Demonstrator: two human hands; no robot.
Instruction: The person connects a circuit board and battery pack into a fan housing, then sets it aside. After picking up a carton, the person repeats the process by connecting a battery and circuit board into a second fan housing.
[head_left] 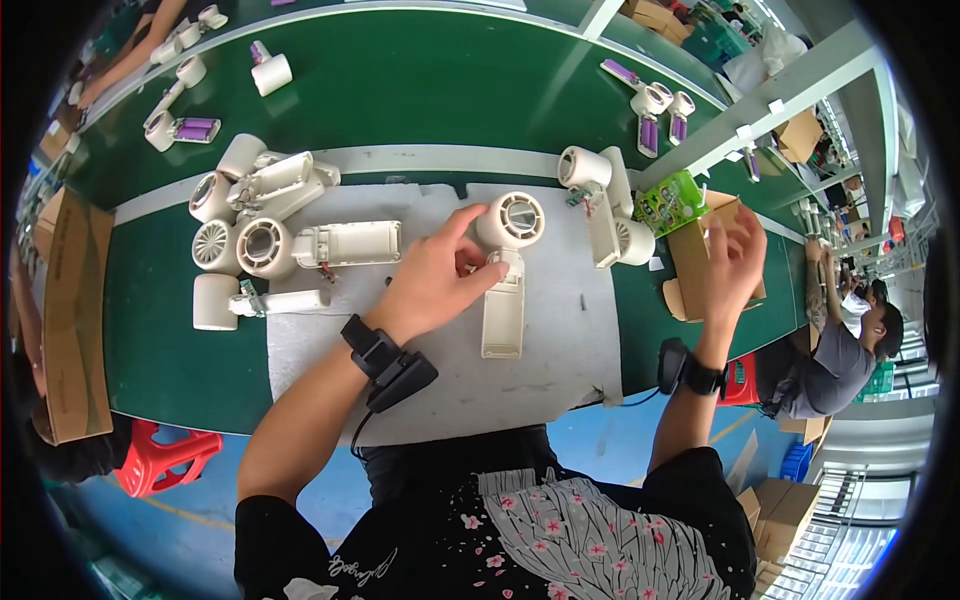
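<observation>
steadying the white plastic round-headed device (509, 295) seems current: left hand (428, 283) grasps it; right hand (735, 262), fingers loosely parted, likely must assist next.

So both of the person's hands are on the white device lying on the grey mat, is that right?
Not quite: only the left hand is on the white device lying on the grey mat. The head view shows the right hand away from it, by the cardboard box.
</observation>
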